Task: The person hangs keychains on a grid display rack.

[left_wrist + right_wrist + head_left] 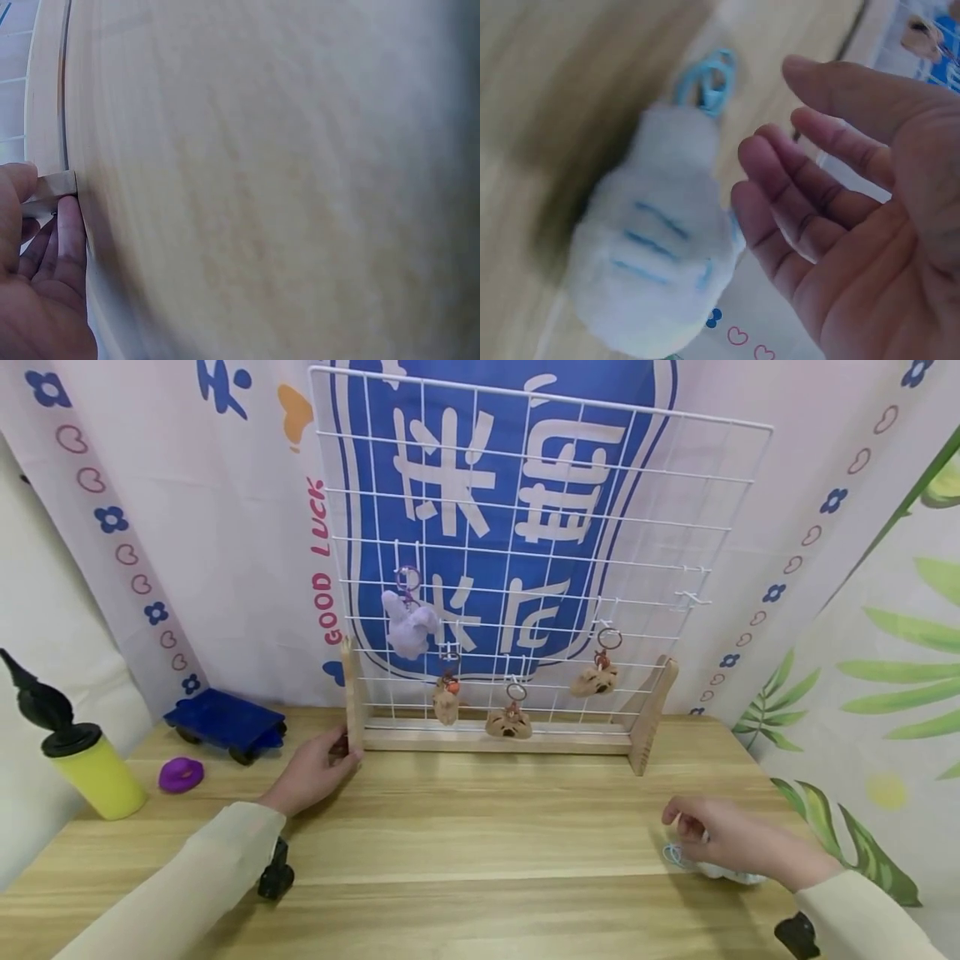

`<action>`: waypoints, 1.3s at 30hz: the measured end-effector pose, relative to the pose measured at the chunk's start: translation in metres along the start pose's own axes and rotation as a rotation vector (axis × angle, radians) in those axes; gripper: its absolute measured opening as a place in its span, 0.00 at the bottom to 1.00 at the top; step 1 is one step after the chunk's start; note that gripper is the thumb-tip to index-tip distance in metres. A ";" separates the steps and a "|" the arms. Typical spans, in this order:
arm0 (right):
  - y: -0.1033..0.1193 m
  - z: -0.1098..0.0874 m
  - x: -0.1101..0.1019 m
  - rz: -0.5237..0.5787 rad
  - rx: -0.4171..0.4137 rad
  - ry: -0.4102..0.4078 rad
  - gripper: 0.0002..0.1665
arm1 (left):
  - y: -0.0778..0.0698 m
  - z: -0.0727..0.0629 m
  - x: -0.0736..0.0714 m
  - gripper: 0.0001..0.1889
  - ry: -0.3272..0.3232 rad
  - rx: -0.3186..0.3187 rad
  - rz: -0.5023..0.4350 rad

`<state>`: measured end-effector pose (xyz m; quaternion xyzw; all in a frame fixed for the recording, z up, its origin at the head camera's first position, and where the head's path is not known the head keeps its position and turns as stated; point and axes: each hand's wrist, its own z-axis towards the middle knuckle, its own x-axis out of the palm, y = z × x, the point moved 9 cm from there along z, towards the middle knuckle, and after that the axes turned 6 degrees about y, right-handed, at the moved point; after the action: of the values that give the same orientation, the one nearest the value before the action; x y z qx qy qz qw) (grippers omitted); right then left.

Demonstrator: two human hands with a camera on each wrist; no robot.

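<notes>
At the left end of the wooden stand (495, 743), my left hand (311, 772) grips its upright, thumb on one side and fingers on the other in the left wrist view. The stand bears a white wire grid (525, 397). From its hooks hang a lilac plush keychain (411, 631) and three brown plush keychains, at left (446, 705), middle (508, 725) and right (597, 681). On the table's right side, my right hand (731, 839) hovers with loosely bent fingers beside a white plush keychain (656, 247) with a light blue ring (724, 79); nothing is between its fingers.
To the left lie a blue toy cart (225, 720), a purple knob-like object (181, 774) and a yellow hand pump (101, 777) with a black top. A printed curtain (247, 552) hangs behind the grid. An empty hook (688, 600) sits at the grid's right edge.
</notes>
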<state>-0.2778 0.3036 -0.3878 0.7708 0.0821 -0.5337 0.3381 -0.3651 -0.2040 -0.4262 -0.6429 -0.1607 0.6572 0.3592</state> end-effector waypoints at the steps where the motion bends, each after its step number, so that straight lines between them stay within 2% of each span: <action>1: -0.001 -0.001 0.003 -0.019 0.009 0.000 0.15 | -0.001 0.000 0.000 0.26 0.002 0.001 0.000; 6: -0.005 -0.005 0.016 -0.096 0.060 0.000 0.20 | -0.001 0.000 0.000 0.26 0.009 0.006 0.001; 15: -0.005 -0.004 0.025 -0.141 0.069 0.009 0.18 | 0.004 0.000 0.002 0.27 0.010 -0.016 -0.005; 19: -0.007 -0.003 0.026 -0.126 0.076 0.003 0.16 | 0.005 -0.001 0.002 0.27 0.009 -0.018 -0.004; 26: -0.008 -0.001 0.026 -0.137 0.049 -0.058 0.13 | 0.003 -0.001 0.001 0.26 0.003 -0.010 -0.010; 34: -0.006 -0.002 0.024 -0.097 0.038 -0.129 0.17 | 0.002 0.000 0.000 0.27 0.001 -0.022 0.001; 39: -0.010 -0.004 0.026 -0.054 0.029 -0.135 0.18 | 0.004 0.000 0.002 0.27 0.006 -0.034 0.012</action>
<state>-0.2689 0.3074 -0.4138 0.7354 0.0721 -0.5944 0.3172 -0.3663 -0.2055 -0.4304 -0.6518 -0.1668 0.6547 0.3447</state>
